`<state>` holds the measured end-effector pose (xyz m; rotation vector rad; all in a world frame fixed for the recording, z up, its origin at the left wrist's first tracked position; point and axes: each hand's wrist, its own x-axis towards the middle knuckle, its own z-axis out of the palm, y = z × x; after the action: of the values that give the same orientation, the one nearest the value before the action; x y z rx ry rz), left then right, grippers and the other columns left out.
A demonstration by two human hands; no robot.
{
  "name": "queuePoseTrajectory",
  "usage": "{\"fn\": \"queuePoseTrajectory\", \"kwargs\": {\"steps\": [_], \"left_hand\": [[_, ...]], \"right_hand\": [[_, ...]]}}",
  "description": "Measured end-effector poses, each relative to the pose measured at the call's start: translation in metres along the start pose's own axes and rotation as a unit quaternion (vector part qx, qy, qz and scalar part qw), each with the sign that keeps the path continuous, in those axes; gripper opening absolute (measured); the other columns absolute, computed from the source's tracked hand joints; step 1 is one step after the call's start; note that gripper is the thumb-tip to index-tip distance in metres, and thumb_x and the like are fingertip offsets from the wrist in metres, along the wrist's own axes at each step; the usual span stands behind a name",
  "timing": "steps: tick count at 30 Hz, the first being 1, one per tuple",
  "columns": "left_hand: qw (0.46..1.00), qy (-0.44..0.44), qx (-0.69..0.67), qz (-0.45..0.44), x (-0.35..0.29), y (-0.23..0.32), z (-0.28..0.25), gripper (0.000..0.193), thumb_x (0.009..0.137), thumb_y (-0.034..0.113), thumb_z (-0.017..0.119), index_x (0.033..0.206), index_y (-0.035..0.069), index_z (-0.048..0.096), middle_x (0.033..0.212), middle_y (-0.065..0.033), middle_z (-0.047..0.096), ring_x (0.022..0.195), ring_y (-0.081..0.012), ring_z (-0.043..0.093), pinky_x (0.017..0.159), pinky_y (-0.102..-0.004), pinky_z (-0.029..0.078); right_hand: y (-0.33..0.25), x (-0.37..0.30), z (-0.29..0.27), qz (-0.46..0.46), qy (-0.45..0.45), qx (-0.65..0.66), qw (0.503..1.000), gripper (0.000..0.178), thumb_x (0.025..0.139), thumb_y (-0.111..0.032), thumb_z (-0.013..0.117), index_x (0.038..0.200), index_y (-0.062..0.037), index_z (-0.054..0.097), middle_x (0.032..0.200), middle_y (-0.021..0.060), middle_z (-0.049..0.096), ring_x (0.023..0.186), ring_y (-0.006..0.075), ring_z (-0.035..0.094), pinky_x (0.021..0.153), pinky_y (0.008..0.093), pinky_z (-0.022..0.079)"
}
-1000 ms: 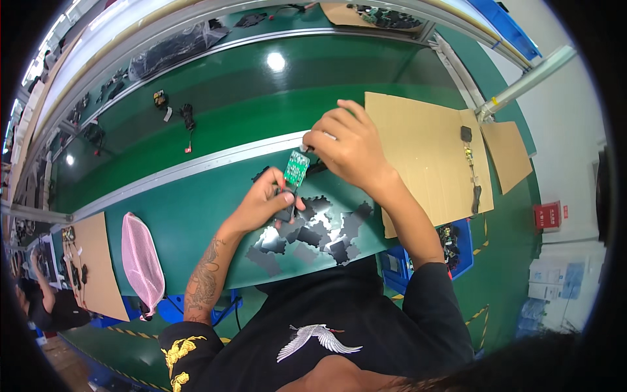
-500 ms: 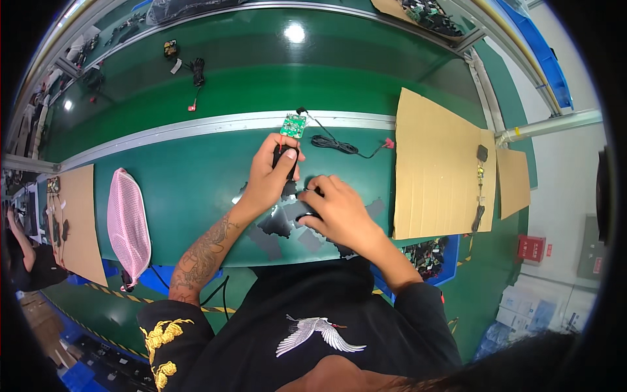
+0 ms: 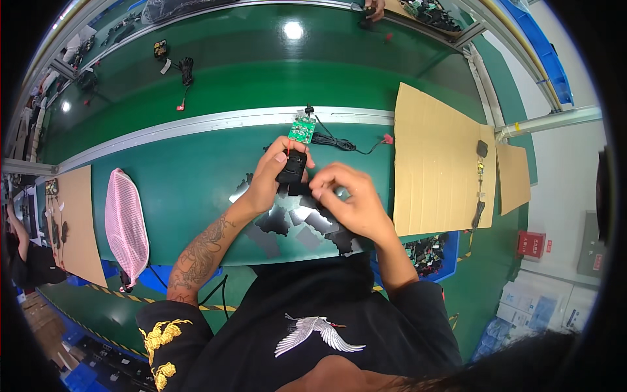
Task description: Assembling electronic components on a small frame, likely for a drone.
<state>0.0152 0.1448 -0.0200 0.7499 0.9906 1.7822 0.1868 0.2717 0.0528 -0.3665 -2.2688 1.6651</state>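
Note:
My left hand [image 3: 266, 175] grips a black plastic casing [image 3: 292, 167], its hollow side turned up. Beyond the fingertips sits a green circuit board [image 3: 302, 130], with a red wire running from it toward the casing. A coiled black cable [image 3: 336, 142] with a red plug [image 3: 387, 139] lies to the right of the board. My right hand [image 3: 353, 202] is curled in a pinch just right of the casing's lower end; whatever is between its fingertips is hidden. Below both hands, thin black and grey cut sheets [image 3: 274, 221] lie scattered on the green table [image 3: 183, 196].
A pink mesh pouch [image 3: 127, 222] lies left. Cardboard sheets [image 3: 437, 170] stand at the right, one bearing a cable assembly. Past the metal rail [image 3: 215, 123], a green belt [image 3: 241, 72] carries cabled parts. Another person's hand [image 3: 374, 9] is at the far edge. A blue bin [image 3: 447, 258] holds parts.
My left hand has turned the casing hollow side up, and the board shifted slightly right. My right hand moved up from the sheets toward the casing. Another person's hand appeared; belt parts shifted left.

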Motion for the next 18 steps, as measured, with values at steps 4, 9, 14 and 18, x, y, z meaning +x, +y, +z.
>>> {"fn": "queuePoseTrajectory", "kwargs": {"steps": [4, 9, 14, 18], "left_hand": [[0.996, -0.040, 0.048, -0.071, -0.004, 0.007, 0.004, 0.032, 0.108, 0.028, 0.049, 0.130, 0.005, 0.050, 0.113, -0.0061, 0.062, 0.087, -0.0103, 0.063, 0.066, -0.0254, 0.046], [0.990, -0.047, 0.097, -0.087, -0.006, 0.009, 0.012, 0.027, 0.103, 0.009, 0.050, 0.130, 0.005, 0.049, 0.115, -0.0050, 0.061, 0.092, -0.0107, 0.063, 0.069, -0.0251, 0.047], [0.998, -0.054, -0.024, -0.033, -0.003, 0.000, 0.007, 0.035, 0.107, 0.031, 0.046, 0.130, 0.004, 0.049, 0.114, -0.0065, 0.063, 0.094, -0.0130, 0.063, 0.071, -0.0270, 0.049], [0.996, -0.074, -0.007, -0.055, 0.000, -0.002, -0.003, 0.050, 0.110, 0.045, 0.039, 0.135, 0.004, 0.048, 0.116, -0.0084, 0.064, 0.095, -0.0148, 0.064, 0.072, -0.0284, 0.051]], "right_hand": [[-0.013, 0.016, 0.002, -0.111, 0.070, -0.172, 0.976, 0.018, 0.091, 0.006, 0.072, 0.108, 0.0000, 0.074, 0.096, 0.0091, 0.074, 0.081, 0.0153, 0.070, 0.069, 0.0291, 0.054], [-0.008, 0.021, 0.019, -0.101, 0.195, -0.059, 0.974, 0.016, 0.090, 0.005, 0.078, 0.105, 0.0001, 0.075, 0.096, 0.0104, 0.078, 0.072, 0.0139, 0.068, 0.065, 0.0276, 0.052], [-0.002, 0.018, 0.025, -0.078, 0.168, -0.050, 0.981, 0.023, 0.089, 0.005, 0.080, 0.111, 0.0021, 0.076, 0.095, 0.0125, 0.079, 0.069, 0.0139, 0.072, 0.058, 0.0255, 0.052], [0.007, 0.024, 0.028, -0.116, 0.129, -0.132, 0.976, 0.027, 0.089, 0.005, 0.079, 0.115, 0.0006, 0.077, 0.096, 0.0131, 0.079, 0.067, 0.0160, 0.074, 0.057, 0.0267, 0.053]]}}
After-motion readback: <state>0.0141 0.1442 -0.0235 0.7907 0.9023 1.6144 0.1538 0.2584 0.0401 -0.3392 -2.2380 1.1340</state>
